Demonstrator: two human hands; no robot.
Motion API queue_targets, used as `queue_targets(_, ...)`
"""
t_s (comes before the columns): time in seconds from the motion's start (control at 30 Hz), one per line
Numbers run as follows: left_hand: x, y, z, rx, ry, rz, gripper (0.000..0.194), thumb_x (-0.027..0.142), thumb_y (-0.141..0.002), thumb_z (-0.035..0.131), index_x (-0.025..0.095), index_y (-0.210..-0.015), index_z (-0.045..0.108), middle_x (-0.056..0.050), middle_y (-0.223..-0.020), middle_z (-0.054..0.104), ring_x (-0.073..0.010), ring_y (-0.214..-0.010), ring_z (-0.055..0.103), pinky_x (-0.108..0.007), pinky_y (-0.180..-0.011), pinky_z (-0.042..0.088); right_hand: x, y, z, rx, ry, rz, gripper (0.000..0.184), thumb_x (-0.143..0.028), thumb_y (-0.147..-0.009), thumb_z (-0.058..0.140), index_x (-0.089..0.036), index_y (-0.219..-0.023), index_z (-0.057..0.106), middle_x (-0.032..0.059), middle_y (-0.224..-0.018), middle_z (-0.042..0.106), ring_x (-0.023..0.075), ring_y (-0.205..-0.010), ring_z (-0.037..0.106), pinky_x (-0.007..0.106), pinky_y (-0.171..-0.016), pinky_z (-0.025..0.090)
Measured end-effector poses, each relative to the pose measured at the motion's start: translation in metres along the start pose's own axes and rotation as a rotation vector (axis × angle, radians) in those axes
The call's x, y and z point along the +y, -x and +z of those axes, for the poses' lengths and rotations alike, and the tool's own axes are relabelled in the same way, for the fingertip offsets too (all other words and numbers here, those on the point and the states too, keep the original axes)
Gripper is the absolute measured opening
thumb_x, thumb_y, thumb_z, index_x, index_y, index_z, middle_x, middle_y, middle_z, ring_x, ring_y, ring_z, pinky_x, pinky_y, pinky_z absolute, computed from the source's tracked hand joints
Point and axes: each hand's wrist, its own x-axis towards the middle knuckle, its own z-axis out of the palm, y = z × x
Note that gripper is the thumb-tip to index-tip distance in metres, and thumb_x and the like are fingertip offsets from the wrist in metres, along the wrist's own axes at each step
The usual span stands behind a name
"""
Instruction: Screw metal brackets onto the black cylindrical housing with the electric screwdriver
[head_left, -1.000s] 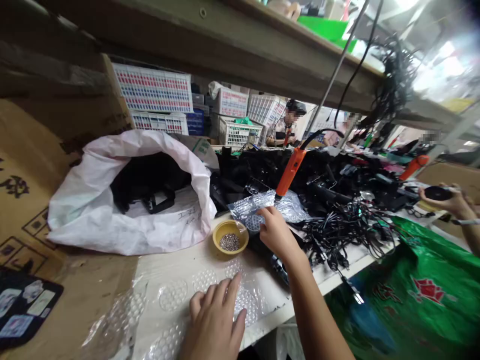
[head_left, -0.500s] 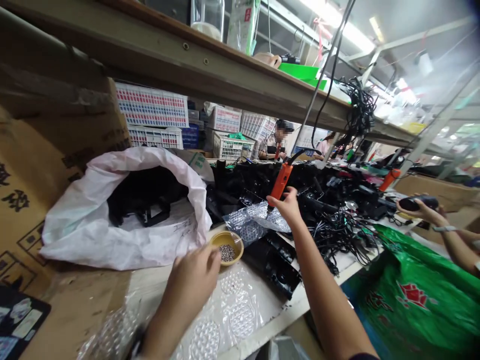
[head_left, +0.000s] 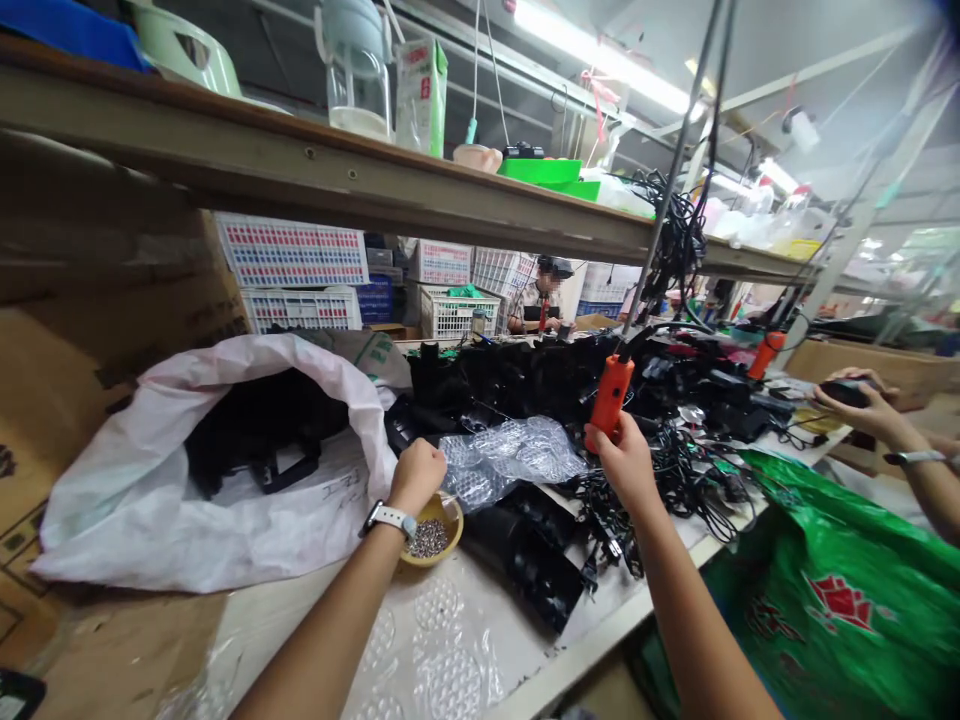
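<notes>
My right hand [head_left: 626, 462] is closed round the lower end of an orange electric screwdriver [head_left: 609, 395] that hangs on a black cable over the bench. My left hand [head_left: 417, 474], with a white watch on its wrist, is closed just above a small yellow bowl of screws [head_left: 431, 540], against the edge of a crumpled bubble-wrap sheet [head_left: 510, 455]; what its fingers pinch is hidden. Black plastic parts [head_left: 525, 550] lie on the bench between my two arms.
A white bag with black parts [head_left: 225, 470] lies at the left beside cardboard. Tangled black cables [head_left: 675, 480] and piled black housings fill the bench's back. A green bag [head_left: 832, 600] hangs at the right. Another person's hand [head_left: 862, 405] holds a black part at far right.
My left hand rose from the bubble wrap at the bench front to the bowl. My right hand moved from the bubble-wrap sheet to grip the orange screwdriver, further right.
</notes>
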Motion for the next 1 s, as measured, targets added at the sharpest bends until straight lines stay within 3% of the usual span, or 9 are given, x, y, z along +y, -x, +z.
queue_targets(0.13,0.021,0.0,0.0,-0.052,0.415,-0.011,0.018,0.029,-0.094,0.062,0.014,-0.104,0.063,-0.005,-0.102,0.066,-0.0181,-0.088,0.065,-0.037,-0.079,0.057,0.015,0.0,-0.015,-0.011,0.028,0.053,0.041,-0.05,-0.073,0.065,-0.02,-0.099,0.056,0.0023,-0.077,0.063,0.0207,-0.066,0.06,0.038,-0.067,0.051)
queue_targets(0.3,0.051,0.003,-0.016,-0.23,0.902,-0.028,0.012,0.022,-0.094,0.06,0.013,-0.087,0.06,0.001,-0.079,0.06,-0.0131,-0.072,0.061,-0.03,-0.066,0.056,0.025,-0.004,-0.016,-0.05,0.05,0.063,0.041,-0.051,-0.073,0.067,-0.021,-0.1,0.057,0.0032,-0.081,0.066,0.0206,-0.067,0.061,0.038,-0.07,0.053)
queue_targets(0.53,0.091,0.0,-0.043,-0.431,1.171,-0.009,0.015,0.026,-0.094,0.06,0.014,-0.086,0.061,0.003,-0.072,0.058,-0.0119,-0.063,0.057,-0.032,-0.068,0.055,0.031,-0.006,-0.002,-0.059,0.068,0.068,0.036,-0.042,-0.078,0.068,-0.018,-0.102,0.057,0.0029,-0.088,0.067,0.0176,-0.07,0.063,0.035,-0.071,0.052)
queue_targets(0.63,0.104,0.005,-0.052,-0.479,1.191,0.011,0.013,0.022,-0.094,0.06,0.015,-0.083,0.061,0.003,-0.068,0.057,-0.0131,-0.062,0.057,-0.04,-0.077,0.057,0.03,-0.005,0.006,-0.054,0.066,0.081,0.033,-0.038,-0.082,0.067,-0.017,-0.105,0.057,0.0024,-0.088,0.066,0.016,-0.07,0.062,0.035,-0.072,0.053)
queue_targets(0.73,0.111,0.015,-0.062,-0.491,1.192,0.042,0.021,0.024,-0.096,0.055,0.016,-0.077,0.059,0.001,-0.067,0.059,-0.0186,-0.068,0.062,-0.061,-0.087,0.054,0.027,-0.001,0.013,-0.058,0.052,0.082,0.034,-0.036,-0.083,0.067,-0.016,-0.109,0.057,0.0028,-0.09,0.066,0.0164,-0.073,0.063,0.035,-0.073,0.053)
queue_targets(0.8,0.112,0.023,-0.071,-0.506,1.191,0.065,0.025,0.027,-0.098,0.05,0.016,-0.077,0.059,-0.004,-0.076,0.066,-0.0267,-0.083,0.068,-0.073,-0.089,0.048,0.024,0.001,0.019,-0.069,0.032,0.08,0.035,-0.037,-0.083,0.067,-0.017,-0.11,0.057,0.0035,-0.092,0.066,0.0172,-0.076,0.063,0.036,-0.075,0.053)
queue_targets(0.87,0.11,0.032,-0.08,-0.531,1.195,0.084,0.029,0.03,-0.1,0.043,0.015,-0.084,0.062,-0.011,-0.092,0.072,-0.0345,-0.1,0.068,-0.077,-0.091,0.044,0.02,0.003,0.024,-0.081,0.007,0.081,0.036,-0.038,-0.081,0.066,-0.017,-0.109,0.057,0.0039,-0.093,0.067,0.0186,-0.078,0.064,0.037,-0.076,0.053)
queue_targets(0.93,0.107,0.042,-0.091,-0.552,1.208,0.109,0.037,0.033,-0.102,0.035,0.012,-0.095,0.064,-0.016,-0.105,0.072,-0.0386,-0.109,0.066,-0.08,-0.094,0.04,0.014,0.007,0.03,-0.073,-0.015,0.088,0.038,-0.039,-0.076,0.067,-0.018,-0.106,0.057,0.0048,-0.092,0.067,0.022,-0.081,0.065,0.041,-0.08,0.053)
queue_targets(1.0,0.105,0.053,-0.103,-0.553,1.229,0.145,0.043,0.034,-0.103,0.029,0.01,-0.104,0.064,-0.018,-0.112,0.072,-0.0398,-0.113,0.065,-0.082,-0.097,0.035,0.005,0.015,0.035,-0.003,-0.034,0.096,0.043,-0.039,-0.069,0.069,-0.018,-0.104,0.056,0.0099,-0.101,0.065,0.0294,-0.097,0.063,0.049,-0.09,0.049)
